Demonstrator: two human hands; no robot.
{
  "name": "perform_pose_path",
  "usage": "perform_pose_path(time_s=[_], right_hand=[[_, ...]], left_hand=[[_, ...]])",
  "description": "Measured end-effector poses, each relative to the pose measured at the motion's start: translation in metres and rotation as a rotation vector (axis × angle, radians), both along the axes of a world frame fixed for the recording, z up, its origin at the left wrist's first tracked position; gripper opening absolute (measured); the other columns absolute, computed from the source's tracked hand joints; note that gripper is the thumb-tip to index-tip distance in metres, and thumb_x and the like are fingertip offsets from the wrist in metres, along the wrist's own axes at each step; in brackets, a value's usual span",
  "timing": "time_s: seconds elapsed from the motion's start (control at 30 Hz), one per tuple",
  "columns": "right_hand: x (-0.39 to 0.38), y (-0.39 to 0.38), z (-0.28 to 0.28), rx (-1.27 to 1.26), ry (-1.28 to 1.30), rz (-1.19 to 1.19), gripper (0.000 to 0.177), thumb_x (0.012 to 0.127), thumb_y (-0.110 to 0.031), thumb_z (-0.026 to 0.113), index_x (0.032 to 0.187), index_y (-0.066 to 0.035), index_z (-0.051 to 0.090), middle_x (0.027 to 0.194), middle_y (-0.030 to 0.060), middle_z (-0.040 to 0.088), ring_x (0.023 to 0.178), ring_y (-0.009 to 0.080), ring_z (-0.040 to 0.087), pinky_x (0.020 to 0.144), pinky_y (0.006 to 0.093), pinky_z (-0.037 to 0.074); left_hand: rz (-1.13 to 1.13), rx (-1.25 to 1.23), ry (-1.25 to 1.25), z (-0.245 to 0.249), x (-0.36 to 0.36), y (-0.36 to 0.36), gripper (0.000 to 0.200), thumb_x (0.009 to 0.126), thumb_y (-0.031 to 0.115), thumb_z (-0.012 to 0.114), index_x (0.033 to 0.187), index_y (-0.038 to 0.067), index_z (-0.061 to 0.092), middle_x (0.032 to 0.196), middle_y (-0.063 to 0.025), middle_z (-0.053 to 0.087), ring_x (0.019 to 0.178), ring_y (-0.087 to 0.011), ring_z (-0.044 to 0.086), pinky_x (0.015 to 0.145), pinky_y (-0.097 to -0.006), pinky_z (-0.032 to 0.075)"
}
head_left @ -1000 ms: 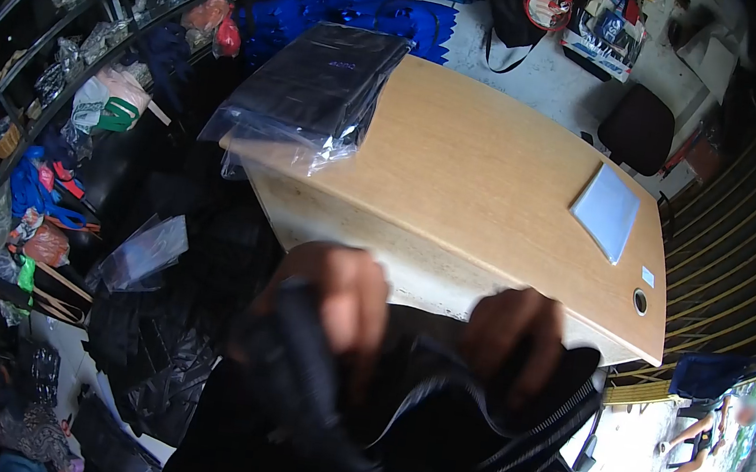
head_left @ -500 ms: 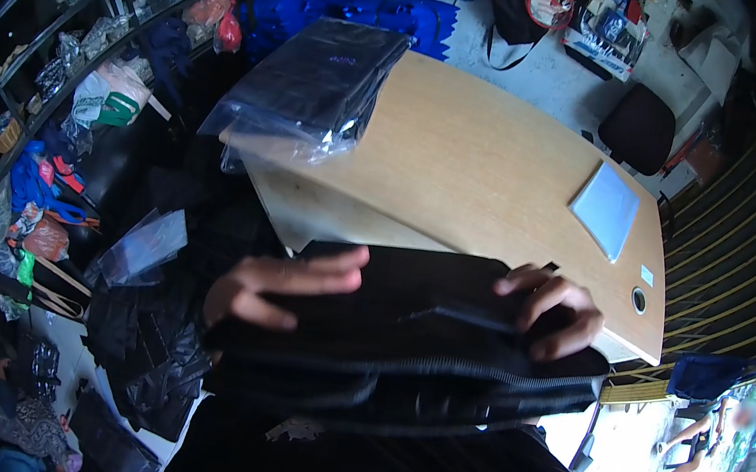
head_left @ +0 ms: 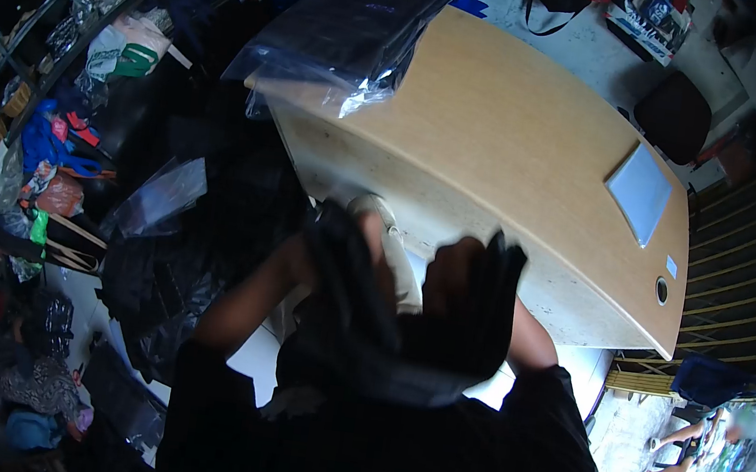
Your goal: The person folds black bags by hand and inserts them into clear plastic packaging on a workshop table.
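Left of the desk (head_left: pixel 516 111): clear plastic sleeves (head_left: pixel 161 197). On its left end: plastic-wrapped black stack (head_left: pixel 351 35). Before its front panel: left hand (head_left: pixel 374 253), blurred, gripping folded black item (head_left: pixel 408 379); right hand (head_left: pixel 451 273) gripping opposite side. Item partly hides fingers. On desk's right end: pale flat object (head_left: pixel 640 195).

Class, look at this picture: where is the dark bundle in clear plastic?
In the head view, the dark bundle lies on the left end of the wooden desk, at the opposite end from the round hole.
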State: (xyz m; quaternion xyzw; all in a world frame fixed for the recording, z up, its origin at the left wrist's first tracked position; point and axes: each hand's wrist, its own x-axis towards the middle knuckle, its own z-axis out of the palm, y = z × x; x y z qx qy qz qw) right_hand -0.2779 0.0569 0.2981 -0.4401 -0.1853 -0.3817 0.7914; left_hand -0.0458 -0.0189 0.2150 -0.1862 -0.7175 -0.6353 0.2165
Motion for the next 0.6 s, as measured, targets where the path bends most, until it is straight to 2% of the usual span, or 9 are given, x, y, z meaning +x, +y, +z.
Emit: perform_pose_path(time_s=[0.07,0.13,0.27,0.33,0.4,0.43,0.5,0.53,0.6], right_hand=[[0.007,-0.027,-0.012,0.252,-0.065,-0.116,0.054,0.07,-0.035,0.085,0.095,0.0,0.053,0.091,0.0172,0.061,0.085,0.027,0.062,0.071,0.0363,0.051],[0.005,-0.044,-0.011,0.225,-0.049,-0.209,0.056,0.067,-0.036,0.086,0.096,-0.001,0.053,0.09,0.0144,0.06,0.083,0.0242,0.061,0.071,0.0345,0.05],[-0.006,-0.039,0.009,0.022,0.418,-0.747,0.07,0.064,-0.047,0.086,0.107,-0.001,0.054,0.106,0.0085,0.051,0.1,0.0206,0.054,0.086,0.0317,0.043],[-0.009,-0.036,0.011,0.036,0.527,-0.804,0.074,0.063,-0.051,0.085,0.109,-0.001,0.054,0.113,0.0079,0.046,0.107,0.0202,0.05,0.089,0.0313,0.042],[-0.01,-0.037,0.016,-0.166,0.787,-0.978,0.072,0.062,-0.041,0.086,0.113,-0.004,0.051,0.12,0.0072,0.036,0.114,0.0212,0.04,0.093,0.0331,0.038],[-0.011,-0.035,0.02,-0.159,0.786,-0.982,0.072,0.062,-0.041,0.086,0.113,-0.004,0.051,0.12,0.0072,0.036,0.114,0.0212,0.04,0.093,0.0331,0.038],[-0.013,-0.028,0.026,-0.251,0.857,-1.107,0.059,0.064,-0.012,0.08,0.114,-0.008,0.049,0.121,0.0061,0.035,0.111,0.0165,0.039,0.088,0.0298,0.035],[-0.017,-0.029,0.02,-0.396,0.953,-1.194,0.072,0.06,-0.01,0.081,0.121,-0.01,0.042,0.122,0.0072,0.034,0.115,0.0183,0.036,0.093,0.0314,0.032],[-0.014,-0.018,0.023,-0.443,0.938,-1.184,0.083,0.054,-0.019,0.089,0.121,-0.011,0.041,0.122,0.0092,0.034,0.117,0.0203,0.035,0.094,0.0337,0.03]], left_hand=[[0.649,-0.59,-0.193,-0.025,0.005,-0.015,0.036,0.092,0.018,0.055,0.126,0.005,0.054,0.119,-0.0174,0.059,0.105,-0.025,0.06,0.09,-0.036,0.048],[0.514,-0.013,-0.076,0.018,-0.008,-0.015,0.052,0.08,0.025,0.07,0.125,0.005,0.053,0.114,-0.0124,0.057,0.107,-0.0244,0.056,0.094,-0.0381,0.044],[0.412,0.42,0.059,0.055,-0.036,0.0,0.076,0.07,0.028,0.08,0.133,0.004,0.044,0.126,-0.0112,0.052,0.117,-0.0251,0.05,0.101,-0.0393,0.039],[0.406,0.451,0.072,0.06,-0.035,0.006,0.081,0.068,0.027,0.081,0.135,0.004,0.042,0.127,-0.0117,0.052,0.118,-0.0247,0.05,0.101,-0.0389,0.039],[0.402,0.43,0.055,0.064,-0.033,0.011,0.085,0.067,0.027,0.082,0.137,0.003,0.041,0.128,-0.0121,0.052,0.118,-0.0244,0.051,0.101,-0.0384,0.04],[0.398,0.395,0.031,0.067,-0.032,0.014,0.087,0.066,0.027,0.083,0.138,0.003,0.04,0.128,-0.0124,0.052,0.118,-0.0243,0.051,0.101,-0.0382,0.04],[0.389,0.286,-0.031,0.072,-0.034,0.021,0.091,0.064,0.027,0.084,0.14,0.003,0.038,0.129,-0.0128,0.052,0.118,-0.0239,0.051,0.101,-0.0378,0.04],[0.388,0.218,-0.071,0.076,-0.037,0.027,0.094,0.063,0.027,0.084,0.141,0.003,0.037,0.129,-0.0131,0.052,0.119,-0.0238,0.051,0.101,-0.0375,0.04],[0.403,0.089,-0.158,0.087,-0.044,0.045,0.098,0.062,0.026,0.085,0.143,0.003,0.035,0.13,-0.0135,0.052,0.119,-0.0234,0.052,0.101,-0.0371,0.04]])
